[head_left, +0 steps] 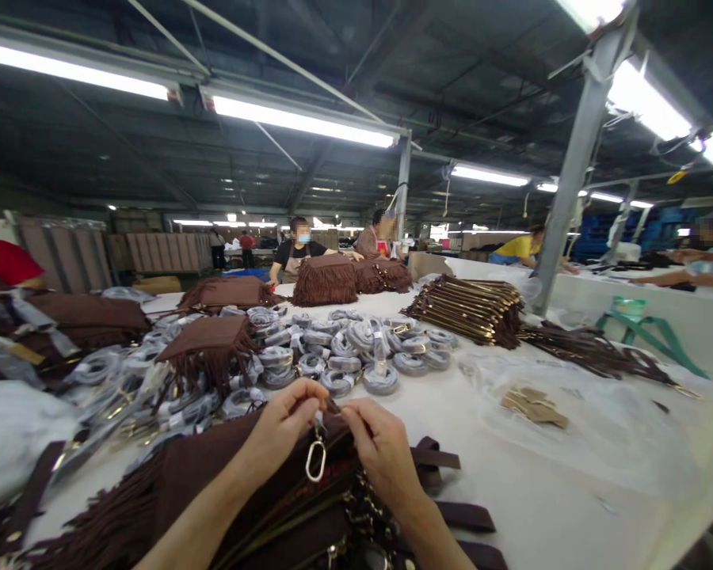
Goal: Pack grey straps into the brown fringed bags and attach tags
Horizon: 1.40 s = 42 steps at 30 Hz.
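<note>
My left hand (290,421) pinches a small dark brown leather strap (333,407). On the strap's other side, the fingertips of my right hand (381,445) press together on it. Just below my fingers hangs a pale gold oval metal ring (316,462). Both hands are over a pile of dark brown fringed bags (207,463), whose fringe spreads to the left. Chains and metal fittings (362,507) show beneath my right hand. Dark brown straps (467,516) stick out from the pile's right side.
Plastic-wrapped coiled straps (382,378) cover the middle of the white table (528,507). Fringed bags (324,277) stand behind them. Stacked gold-zippered brown pieces (467,309) lie right of centre, near clear plastic sheeting (600,439) and a metal post (579,158). Several people work farther back.
</note>
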### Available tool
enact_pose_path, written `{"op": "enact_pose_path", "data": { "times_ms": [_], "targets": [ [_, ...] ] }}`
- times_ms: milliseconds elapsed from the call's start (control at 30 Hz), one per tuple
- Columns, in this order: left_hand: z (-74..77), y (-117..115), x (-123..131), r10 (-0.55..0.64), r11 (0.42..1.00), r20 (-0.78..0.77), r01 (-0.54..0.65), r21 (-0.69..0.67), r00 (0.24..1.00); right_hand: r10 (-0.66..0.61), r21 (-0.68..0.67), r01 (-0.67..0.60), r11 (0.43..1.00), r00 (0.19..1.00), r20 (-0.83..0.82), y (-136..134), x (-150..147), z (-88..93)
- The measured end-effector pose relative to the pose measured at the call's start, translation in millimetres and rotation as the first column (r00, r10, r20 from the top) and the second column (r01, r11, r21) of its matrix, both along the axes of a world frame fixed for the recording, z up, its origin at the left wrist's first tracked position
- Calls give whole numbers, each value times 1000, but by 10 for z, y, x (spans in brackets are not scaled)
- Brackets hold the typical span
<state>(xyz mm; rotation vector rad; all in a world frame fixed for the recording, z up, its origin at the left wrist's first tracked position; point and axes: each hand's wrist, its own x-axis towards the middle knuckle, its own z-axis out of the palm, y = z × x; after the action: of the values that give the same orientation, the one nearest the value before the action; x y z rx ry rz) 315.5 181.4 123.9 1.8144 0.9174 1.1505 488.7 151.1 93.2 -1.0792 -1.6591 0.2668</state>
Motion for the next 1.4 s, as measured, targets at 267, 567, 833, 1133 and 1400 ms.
{"op": "enact_pose_path", "data": {
  "times_ms": [267,567,833,1133,1400],
  "targets": [
    [232,-19,-114,320,922,286,-367,125,903,86,-379,91,921,902,423,331,-403,526],
    [133,-837,-527,286,949,-831,-18,316,477,287,-420,-274,865,957,-35,396,-334,581],
    [355,-553,-687,306,938,-792,-28,344,528,395,-278,-481,832,864,-312,-266,179,623],
    [698,-497,-687,425,881,-703,-81,466,571,-18,491,-456,742,719,695,-624,-568,393],
    [529,-575,-872,316,930,-764,-25,366,563,92,249,-391,886,675,732,-578,-534,0]
  ]
}}
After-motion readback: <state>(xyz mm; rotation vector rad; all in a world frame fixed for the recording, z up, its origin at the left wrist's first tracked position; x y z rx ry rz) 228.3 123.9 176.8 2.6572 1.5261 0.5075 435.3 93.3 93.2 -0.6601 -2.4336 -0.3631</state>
